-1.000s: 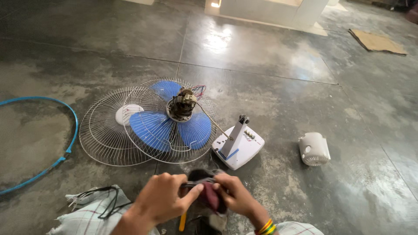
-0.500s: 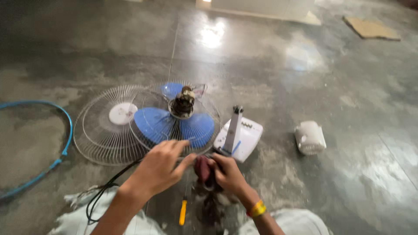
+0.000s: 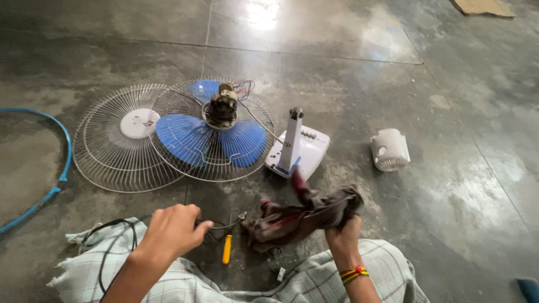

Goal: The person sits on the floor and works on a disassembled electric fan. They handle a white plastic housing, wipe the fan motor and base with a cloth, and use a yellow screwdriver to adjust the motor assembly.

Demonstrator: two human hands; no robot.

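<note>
The right hand [image 3: 343, 233] squeezes a soft, crumpled dark rag [image 3: 303, 213] over the shiny grey floor [image 3: 449, 185]. The left hand [image 3: 171, 230] pinches a thin black wire [image 3: 222, 225] (a small yellow screwdriver [image 3: 227, 249] lies just beside it). Round wire grilles [image 3: 120, 163] and smooth blue blades [image 3: 182, 134] lie farther off.

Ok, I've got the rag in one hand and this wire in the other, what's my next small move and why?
Probably draw the thin wire through the dark rag: the right hand bunches the rag, the left hand pinches the wire, and the two nearly meet above the yellow screwdriver.
</note>
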